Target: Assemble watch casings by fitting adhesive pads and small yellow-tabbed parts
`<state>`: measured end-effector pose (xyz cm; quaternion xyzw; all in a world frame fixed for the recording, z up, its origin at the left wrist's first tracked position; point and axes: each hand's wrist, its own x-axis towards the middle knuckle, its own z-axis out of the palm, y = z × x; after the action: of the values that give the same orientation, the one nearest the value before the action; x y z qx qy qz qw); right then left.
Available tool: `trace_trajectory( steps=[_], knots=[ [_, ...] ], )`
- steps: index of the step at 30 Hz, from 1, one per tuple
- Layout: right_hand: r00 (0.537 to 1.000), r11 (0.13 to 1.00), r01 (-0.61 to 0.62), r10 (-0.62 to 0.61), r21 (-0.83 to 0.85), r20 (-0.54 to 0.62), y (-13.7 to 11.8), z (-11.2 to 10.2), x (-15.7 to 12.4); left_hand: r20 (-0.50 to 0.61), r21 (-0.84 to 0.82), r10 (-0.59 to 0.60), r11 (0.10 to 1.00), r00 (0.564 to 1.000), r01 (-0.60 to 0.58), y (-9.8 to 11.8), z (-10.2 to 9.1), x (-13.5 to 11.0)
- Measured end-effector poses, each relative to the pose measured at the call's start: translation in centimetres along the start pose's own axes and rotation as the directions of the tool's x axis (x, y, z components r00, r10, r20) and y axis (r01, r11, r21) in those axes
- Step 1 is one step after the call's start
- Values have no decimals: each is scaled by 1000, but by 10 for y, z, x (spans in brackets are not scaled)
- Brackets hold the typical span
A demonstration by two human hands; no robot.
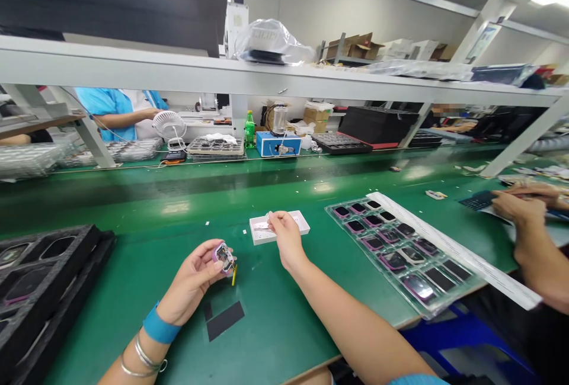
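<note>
My left hand (pixel 202 275) is closed around a small smartwatch case (pixel 223 256) with a purple rim. Its open side shows the electronics inside, and a yellow strip (pixel 234 275) hangs from its edge. Over a shallow white box (pixel 302 223), my right hand (pixel 287 237) is pinched on a thin tool that looks like tweezers (pixel 263 229), mostly hidden by the fingers. Small pieces lie inside that box, too small to name. Below my left hand, a black rectangular sheet (pixel 226 320) rests on the green table (pixel 284 337).
On the right lies a clear plastic tray (pixel 429 311) of watch cases, with a long white strip (pixel 453 249) along it. A black foam tray (pixel 84 266) stands at left. A co-worker's hands (pixel 520 204) work at far right. A white shelf beam (pixel 267 80) crosses above.
</note>
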<state>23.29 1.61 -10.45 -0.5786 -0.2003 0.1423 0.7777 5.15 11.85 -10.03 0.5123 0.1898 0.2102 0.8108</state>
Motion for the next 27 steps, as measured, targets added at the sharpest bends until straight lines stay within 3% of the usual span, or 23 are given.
trace_trajectory(
  steps=[7,11,15,17,19,27],
  knots=[
    [999,998,-35,36,48,-26,-2,0,-2,45,-37,-7,999,999,9,-1,-4,0],
    [982,988,137,-126,-75,138,-9,8,-22,101,-59,-22,998,995,28,-1,-4,-1],
    [832,855,484,-385,-185,399,-16,17,-48,157,-71,-32,997,987,43,-2,-3,0],
    [761,794,580,-449,-180,468,-18,20,-58,172,-72,-36,996,984,50,-2,-1,-1],
    [729,773,612,-469,-169,498,-19,22,-63,184,-69,-44,996,982,58,-2,0,-1],
    [754,784,584,-428,-211,498,-15,23,-65,229,-47,-51,997,972,64,-5,0,0]
  ],
)
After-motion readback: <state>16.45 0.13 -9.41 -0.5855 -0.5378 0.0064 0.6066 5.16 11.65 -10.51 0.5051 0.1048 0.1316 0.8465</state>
